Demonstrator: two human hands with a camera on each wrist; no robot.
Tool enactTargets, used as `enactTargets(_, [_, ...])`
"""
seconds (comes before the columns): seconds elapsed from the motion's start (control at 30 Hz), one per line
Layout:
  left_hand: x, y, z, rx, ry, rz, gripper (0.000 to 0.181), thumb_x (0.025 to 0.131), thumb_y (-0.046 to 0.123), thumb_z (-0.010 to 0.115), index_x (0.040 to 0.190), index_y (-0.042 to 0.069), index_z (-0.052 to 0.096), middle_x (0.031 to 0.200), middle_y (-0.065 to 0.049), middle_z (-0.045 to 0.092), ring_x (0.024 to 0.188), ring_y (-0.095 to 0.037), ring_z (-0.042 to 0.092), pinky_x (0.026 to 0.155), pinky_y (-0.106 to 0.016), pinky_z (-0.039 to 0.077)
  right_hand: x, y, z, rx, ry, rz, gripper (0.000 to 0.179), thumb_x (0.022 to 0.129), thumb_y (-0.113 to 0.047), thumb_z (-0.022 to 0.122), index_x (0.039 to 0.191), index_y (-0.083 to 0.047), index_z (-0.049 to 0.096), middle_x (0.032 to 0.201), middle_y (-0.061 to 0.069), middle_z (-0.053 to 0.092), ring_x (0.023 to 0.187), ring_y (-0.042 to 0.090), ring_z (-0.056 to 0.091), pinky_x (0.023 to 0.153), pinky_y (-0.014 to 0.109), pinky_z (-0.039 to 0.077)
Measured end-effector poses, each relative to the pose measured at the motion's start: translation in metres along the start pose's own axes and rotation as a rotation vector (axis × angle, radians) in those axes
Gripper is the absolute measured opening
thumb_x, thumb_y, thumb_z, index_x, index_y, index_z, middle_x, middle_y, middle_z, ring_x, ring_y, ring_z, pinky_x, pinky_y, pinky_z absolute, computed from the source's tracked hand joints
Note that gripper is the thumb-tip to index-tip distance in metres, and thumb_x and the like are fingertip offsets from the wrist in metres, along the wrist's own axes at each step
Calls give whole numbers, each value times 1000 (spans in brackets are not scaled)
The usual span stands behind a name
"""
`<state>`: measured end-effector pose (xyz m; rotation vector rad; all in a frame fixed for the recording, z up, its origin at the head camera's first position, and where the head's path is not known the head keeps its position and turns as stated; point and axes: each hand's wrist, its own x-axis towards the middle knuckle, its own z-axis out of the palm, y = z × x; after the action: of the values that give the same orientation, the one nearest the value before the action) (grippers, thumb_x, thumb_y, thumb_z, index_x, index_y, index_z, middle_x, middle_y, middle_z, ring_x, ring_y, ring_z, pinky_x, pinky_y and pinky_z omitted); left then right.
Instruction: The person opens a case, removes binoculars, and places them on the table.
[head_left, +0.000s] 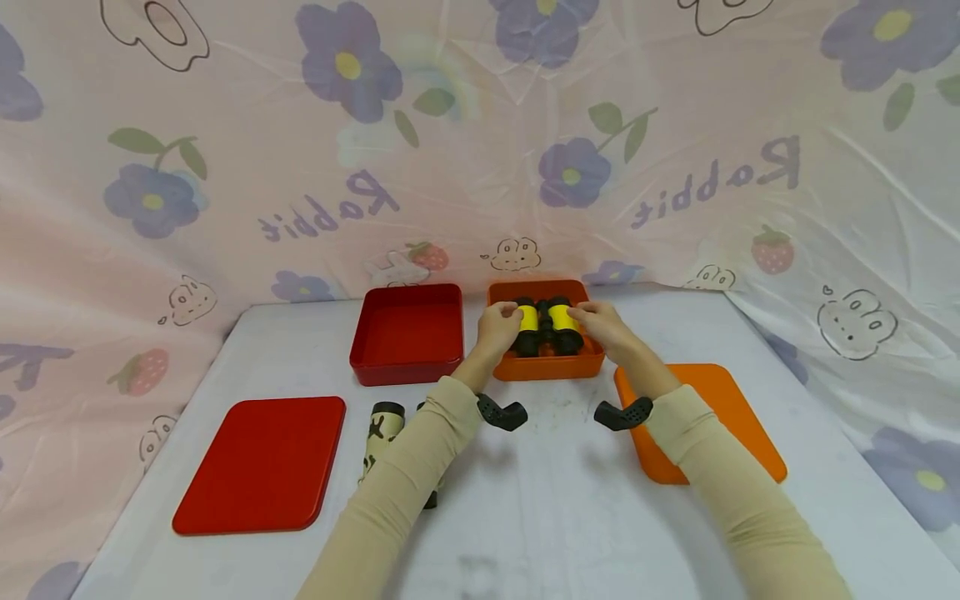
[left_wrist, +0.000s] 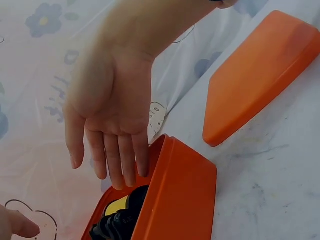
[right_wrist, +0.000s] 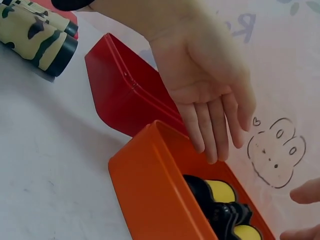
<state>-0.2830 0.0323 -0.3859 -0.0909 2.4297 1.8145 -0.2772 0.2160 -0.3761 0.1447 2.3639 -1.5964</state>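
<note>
Black-and-yellow binoculars (head_left: 561, 318) lie inside the open orange box (head_left: 549, 367) at the back of the table. My left hand (head_left: 497, 327) is at their left side, over the box's left wall. On the opposite side, my right hand (head_left: 606, 325) hovers by the right barrel. The right wrist view shows the left hand (right_wrist: 210, 95) with straight fingers pointing down at the box opening. Straight fingers also show on the right hand (left_wrist: 116, 110) in the left wrist view. Neither hand is curled round the binoculars; light fingertip contact cannot be judged.
An open red box (head_left: 408, 372) stands left of the orange one. Its flat red lid (head_left: 262, 467) lies front left. Camouflage binoculars (head_left: 384, 423) are partly hidden by the left sleeve. The orange lid (head_left: 723, 417) lies under the right forearm. A patterned cloth hangs behind.
</note>
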Motion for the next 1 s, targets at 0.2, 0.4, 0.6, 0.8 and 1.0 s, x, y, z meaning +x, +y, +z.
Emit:
enactTargets(0.2, [10,-3,1,-74,0,-68,42,100,22,49,137,3,49,142,-15,51,129,-30,51,110,-40,45,13,4,4,15,38,31,63,104,-29,39,151,6,17,160,23,18,148,38,20,123,52,21])
enactTargets(0.4, [14,-7,1,-155,-19,-123,47,101,23,46,142,1,42,149,-16,43,136,-31,45,116,-43,38,23,10,8,76,50,78,60,104,-29,38,149,7,22,160,23,17,149,38,18,124,51,19])
enactTargets(0.6, [16,-13,8,-148,-57,-141,55,101,24,45,148,-2,31,156,-18,33,144,-32,34,121,-44,30,30,17,12,116,58,141,62,103,-28,39,151,6,18,162,19,11,151,36,12,125,51,14])
enactTargets(0.8, [22,-17,14,-80,-60,-162,60,101,25,46,150,-2,25,158,-18,28,147,-31,30,122,-44,28,32,18,15,132,69,165,65,102,-28,41,152,5,15,163,19,10,151,35,13,125,50,15])
enactTargets(1.0, [22,-18,18,-81,-75,-176,62,102,26,44,151,-2,20,160,-18,22,148,-32,26,123,-46,25,34,19,16,125,88,194,74,100,-31,44,153,4,7,162,19,10,150,35,16,125,49,17])
